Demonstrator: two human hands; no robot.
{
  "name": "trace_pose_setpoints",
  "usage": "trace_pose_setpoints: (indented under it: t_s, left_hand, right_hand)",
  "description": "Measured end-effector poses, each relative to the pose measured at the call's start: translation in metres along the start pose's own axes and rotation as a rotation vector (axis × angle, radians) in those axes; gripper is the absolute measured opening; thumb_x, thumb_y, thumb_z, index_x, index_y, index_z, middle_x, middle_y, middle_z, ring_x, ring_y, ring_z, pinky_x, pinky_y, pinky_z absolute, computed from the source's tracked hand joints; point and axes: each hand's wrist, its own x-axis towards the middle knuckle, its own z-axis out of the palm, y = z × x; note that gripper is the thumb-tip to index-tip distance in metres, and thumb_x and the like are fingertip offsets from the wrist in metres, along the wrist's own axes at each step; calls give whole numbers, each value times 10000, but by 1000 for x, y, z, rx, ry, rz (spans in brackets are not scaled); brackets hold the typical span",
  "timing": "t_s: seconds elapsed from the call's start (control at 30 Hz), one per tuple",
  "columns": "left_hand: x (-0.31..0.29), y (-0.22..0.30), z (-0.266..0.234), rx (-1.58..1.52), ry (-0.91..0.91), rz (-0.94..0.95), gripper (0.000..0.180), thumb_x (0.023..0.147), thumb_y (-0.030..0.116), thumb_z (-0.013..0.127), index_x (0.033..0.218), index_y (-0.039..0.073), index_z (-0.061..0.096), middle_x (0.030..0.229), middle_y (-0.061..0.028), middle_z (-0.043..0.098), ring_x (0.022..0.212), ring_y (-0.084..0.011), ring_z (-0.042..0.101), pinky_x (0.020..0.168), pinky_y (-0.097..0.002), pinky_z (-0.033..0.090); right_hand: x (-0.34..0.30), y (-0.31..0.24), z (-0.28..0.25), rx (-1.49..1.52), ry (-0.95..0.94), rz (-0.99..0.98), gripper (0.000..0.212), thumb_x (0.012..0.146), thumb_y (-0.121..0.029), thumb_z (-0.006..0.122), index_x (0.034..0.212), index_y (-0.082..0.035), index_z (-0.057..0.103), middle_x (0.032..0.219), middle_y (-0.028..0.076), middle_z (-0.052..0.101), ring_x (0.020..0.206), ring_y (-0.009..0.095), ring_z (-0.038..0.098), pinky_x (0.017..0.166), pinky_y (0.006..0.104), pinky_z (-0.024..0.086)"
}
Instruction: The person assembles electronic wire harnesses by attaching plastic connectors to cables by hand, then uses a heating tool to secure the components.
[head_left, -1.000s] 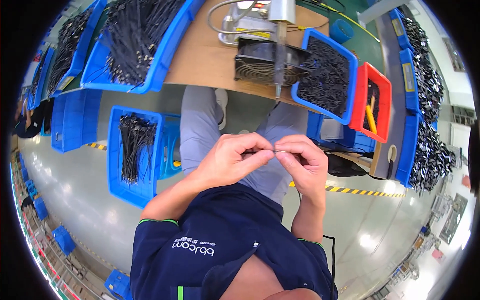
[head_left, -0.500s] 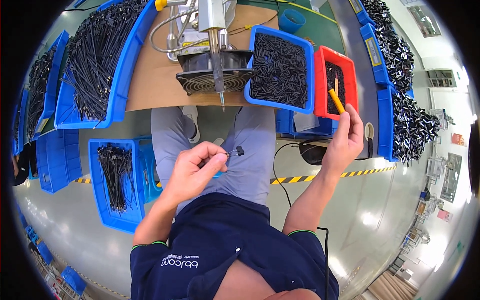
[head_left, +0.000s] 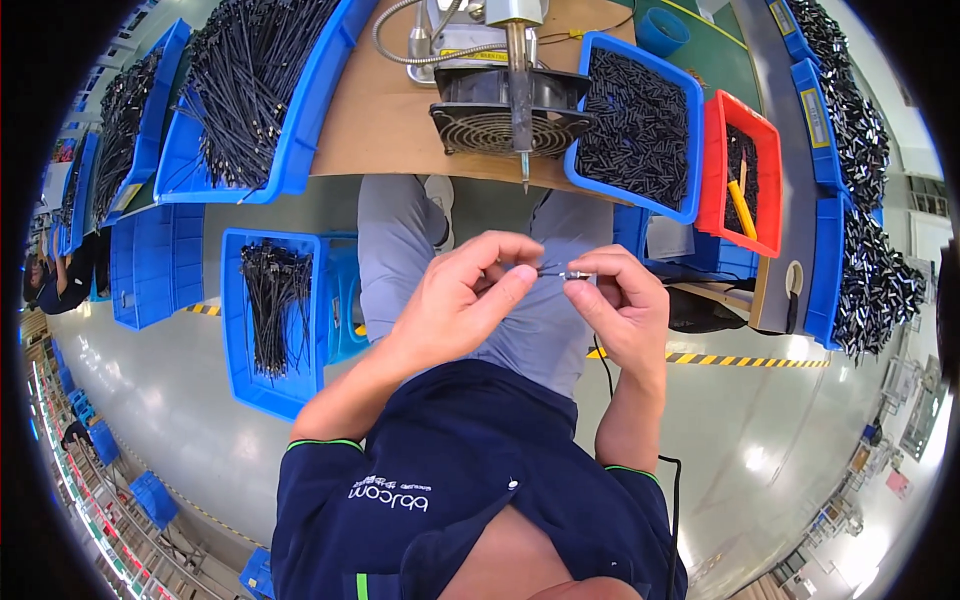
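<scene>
My left hand and my right hand meet above my lap, a short gap between their fingertips. A thin dark cable spans that gap, with a small shiny metal end at the right fingertips. Right thumb and forefinger pinch this metal end. The left thumb and fingers close on the other side of the cable, where its rest is hidden. A yellow-handled tool leans in the red bin on the right, out of my hands.
Ahead, a soldering iron points down before a black fan on the bench. Blue bins flank it: one of short black pieces, another of long black cables. A lower blue bin stands at left.
My right hand has let go of the yellow-handled tool and come left to the cable end. My left hand has moved up and right. The view has shifted, so the bench sits farther right.
</scene>
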Motion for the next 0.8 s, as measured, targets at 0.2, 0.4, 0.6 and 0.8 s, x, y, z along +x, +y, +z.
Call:
trace_pose_setpoints:
  t_s: [0.2,0.4,0.6,0.8]
  left_hand:
    - [2,10,-4,318,37,164,189,889,80,811,1058,23,749,888,-58,693,645,-118,569,555,-274,434]
    - [7,12,-2,335,72,227,181,881,89,821,1032,21,748,870,-50,692,600,-96,521,522,-261,405]
    - [7,10,0,296,82,171,157,862,83,815,977,20,728,826,-33,679,585,-71,489,512,-251,390]
    - [5,5,2,149,74,-25,136,846,66,788,933,17,696,741,2,633,554,-30,407,501,-239,343]
  right_hand:
    - [-7,11,15,217,71,92,199,907,-10,799,1094,21,736,890,-68,609,613,-13,345,541,195,260]
    - [-9,8,26,338,126,114,211,933,41,752,1141,44,715,938,-47,614,668,-13,372,585,177,307]
    - [-11,12,30,343,137,87,224,931,62,743,1152,46,715,1018,-9,637,699,-5,398,612,172,328]
    - [-11,13,35,331,145,66,220,915,64,759,1131,43,728,1067,25,651,700,3,407,610,172,336]
